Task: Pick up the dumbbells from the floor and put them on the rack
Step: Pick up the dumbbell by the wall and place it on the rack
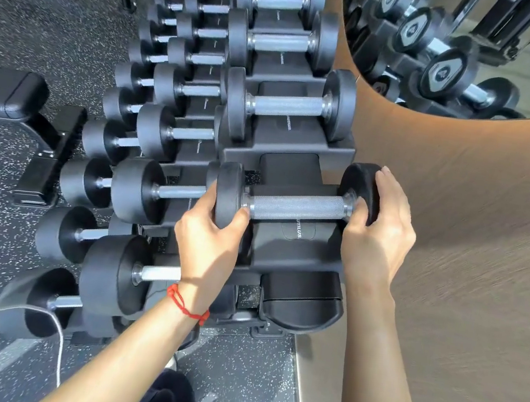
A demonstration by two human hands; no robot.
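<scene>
A black dumbbell (294,205) with a knurled steel handle lies across the nearest saddle on the top tier of the black rack (296,257). My left hand (210,237), with a red string at the wrist, grips the dumbbell's left head from below. My right hand (379,235) wraps the right head, fingers over its outer face. The handle between my hands is bare. Whether the dumbbell rests fully in the saddle or hovers just over it I cannot tell.
Several more dumbbells (288,104) fill the rack's three tiers, running away from me. A brown wall (470,266) with a mirror stands close on the right. A black bench (7,97) sits on the speckled floor at the left. A white cable (59,349) hangs near my left arm.
</scene>
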